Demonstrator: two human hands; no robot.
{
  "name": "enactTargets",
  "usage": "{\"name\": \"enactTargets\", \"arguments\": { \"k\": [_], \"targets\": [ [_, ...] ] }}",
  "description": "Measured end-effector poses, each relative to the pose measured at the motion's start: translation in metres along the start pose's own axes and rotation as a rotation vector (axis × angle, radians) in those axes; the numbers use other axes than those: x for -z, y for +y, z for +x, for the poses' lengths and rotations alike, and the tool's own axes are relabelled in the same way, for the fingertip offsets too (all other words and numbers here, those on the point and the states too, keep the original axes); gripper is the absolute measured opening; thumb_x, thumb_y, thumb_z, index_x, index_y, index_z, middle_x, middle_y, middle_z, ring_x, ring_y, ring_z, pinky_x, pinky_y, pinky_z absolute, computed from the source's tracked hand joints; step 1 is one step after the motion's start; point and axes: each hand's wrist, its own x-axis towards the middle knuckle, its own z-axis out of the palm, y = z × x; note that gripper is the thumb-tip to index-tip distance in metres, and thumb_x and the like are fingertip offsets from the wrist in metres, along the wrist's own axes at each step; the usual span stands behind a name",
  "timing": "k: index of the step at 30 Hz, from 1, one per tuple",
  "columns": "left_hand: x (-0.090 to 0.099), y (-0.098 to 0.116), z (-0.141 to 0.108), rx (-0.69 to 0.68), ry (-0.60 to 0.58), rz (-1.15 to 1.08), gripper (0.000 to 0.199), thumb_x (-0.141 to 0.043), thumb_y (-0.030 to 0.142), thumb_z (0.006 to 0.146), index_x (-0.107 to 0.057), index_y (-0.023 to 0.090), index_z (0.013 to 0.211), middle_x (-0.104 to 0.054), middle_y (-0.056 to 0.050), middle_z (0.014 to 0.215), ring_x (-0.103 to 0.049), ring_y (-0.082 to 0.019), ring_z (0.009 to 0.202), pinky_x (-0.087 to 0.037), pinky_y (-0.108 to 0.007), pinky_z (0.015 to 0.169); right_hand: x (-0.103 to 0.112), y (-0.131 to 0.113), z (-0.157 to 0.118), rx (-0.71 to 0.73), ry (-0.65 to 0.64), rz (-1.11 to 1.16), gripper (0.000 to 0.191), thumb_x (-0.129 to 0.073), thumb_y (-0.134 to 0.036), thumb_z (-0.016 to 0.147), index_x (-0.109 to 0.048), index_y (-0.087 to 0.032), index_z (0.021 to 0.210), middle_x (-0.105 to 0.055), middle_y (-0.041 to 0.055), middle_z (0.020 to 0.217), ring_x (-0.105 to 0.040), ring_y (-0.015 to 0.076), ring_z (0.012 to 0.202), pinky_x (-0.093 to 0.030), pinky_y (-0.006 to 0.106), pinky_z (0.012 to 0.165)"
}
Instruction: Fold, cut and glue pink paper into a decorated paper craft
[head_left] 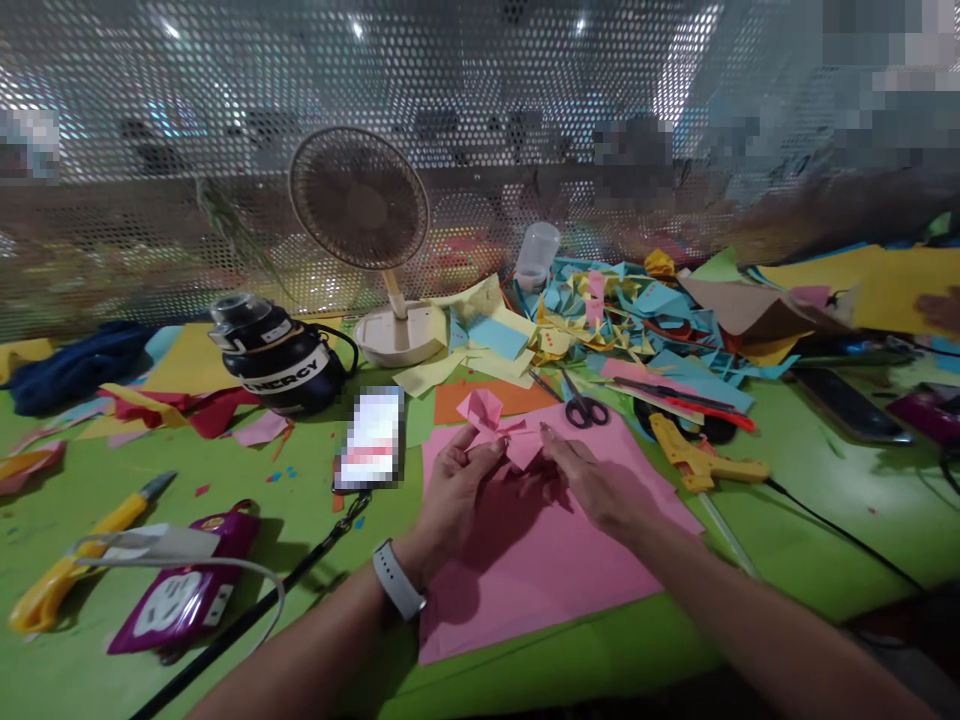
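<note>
Both hands pinch a small folded piece of pink paper above a large pink sheet. My left hand, with a pale watch band at the wrist, has its thumb and fingers closed on the paper's left side. My right hand grips the right side between thumb and fingertips. A pink paper flower shape rises just above the left fingers; whether it joins the folded piece I cannot tell. Black-handled scissors lie on the sheet's far edge, beyond the right hand.
A yellow glue gun with its cord lies on the right. Left are a phone, a black bottle, a purple packet and a yellow-handled tool. A fan and heaped paper scraps stand at the back.
</note>
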Motion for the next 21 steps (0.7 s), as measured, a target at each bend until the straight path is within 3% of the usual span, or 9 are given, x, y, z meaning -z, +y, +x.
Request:
{"name": "enactTargets", "arguments": {
  "k": [5, 9, 13, 21],
  "targets": [
    [0.001, 0.0, 0.0, -0.021, -0.067, 0.039, 0.036, -0.077, 0.026, 0.072, -0.061, 0.018, 0.103, -0.062, 0.005, 0.06, -0.057, -0.008, 0.055, -0.045, -0.018, 0.055, 0.001, -0.017, 0.001, -0.011, 0.017, -0.006, 0.04, -0.058, -0.058, 0.08, -0.053, -0.02, 0.068, -0.058, -0.0031, 0.054, -0.048, 0.0076, 0.04, -0.031, 0.018, 0.033],
    [0.002, -0.001, 0.001, -0.059, -0.067, 0.053, 0.041, -0.076, 0.025, 0.073, -0.058, 0.019, 0.109, -0.061, 0.006, 0.061, -0.058, -0.008, 0.059, -0.046, -0.019, 0.061, 0.002, -0.021, 0.002, 0.036, 0.024, -0.098, 0.043, -0.055, -0.06, 0.08, -0.049, -0.02, 0.064, -0.055, -0.0037, 0.052, -0.045, 0.0064, 0.036, -0.033, 0.019, 0.032],
    [0.003, 0.001, 0.002, -0.1, -0.056, 0.078, 0.037, -0.077, 0.023, 0.072, -0.059, 0.017, 0.104, -0.056, 0.009, 0.054, -0.051, -0.004, 0.05, -0.042, -0.015, 0.055, 0.002, -0.016, 0.003, 0.04, 0.028, -0.148, 0.042, -0.052, -0.058, 0.083, -0.048, -0.019, 0.067, -0.058, -0.0024, 0.056, -0.047, 0.0065, 0.037, -0.036, 0.017, 0.031],
    [0.007, -0.002, 0.007, -0.095, -0.084, 0.053, 0.032, -0.078, 0.027, 0.07, -0.061, 0.017, 0.095, -0.068, 0.002, 0.073, -0.063, -0.008, 0.067, -0.051, -0.02, 0.072, 0.0, -0.005, 0.007, 0.061, 0.02, -0.054, 0.041, -0.051, -0.058, 0.083, -0.051, -0.019, 0.071, -0.062, -0.0014, 0.06, -0.059, 0.0108, 0.047, -0.037, 0.015, 0.03]
  ]
}}
